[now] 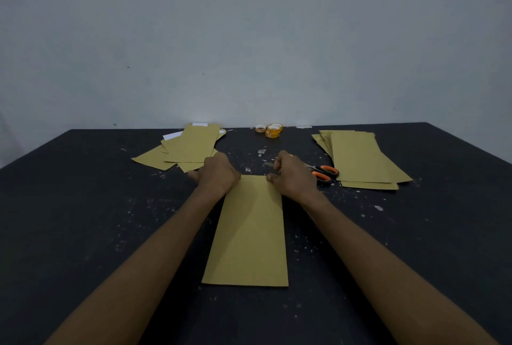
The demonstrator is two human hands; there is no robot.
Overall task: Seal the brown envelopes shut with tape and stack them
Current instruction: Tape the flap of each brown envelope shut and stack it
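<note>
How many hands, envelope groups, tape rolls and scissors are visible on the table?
Hands: 2, left hand and right hand
Envelope groups: 3, centre envelope, left pile, right stack
Tape rolls: 3
Scissors: 1
Total: 9

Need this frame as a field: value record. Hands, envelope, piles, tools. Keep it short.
left hand: pressing far left corner of centre envelope
right hand: pinching far right corner of it
centre envelope: flat on dark table, lengthwise
left pile: loose, fanned envelopes
right pile: neater stack
scissors: orange handles, beside right hand
tape rolls: far edge, untouched
</note>
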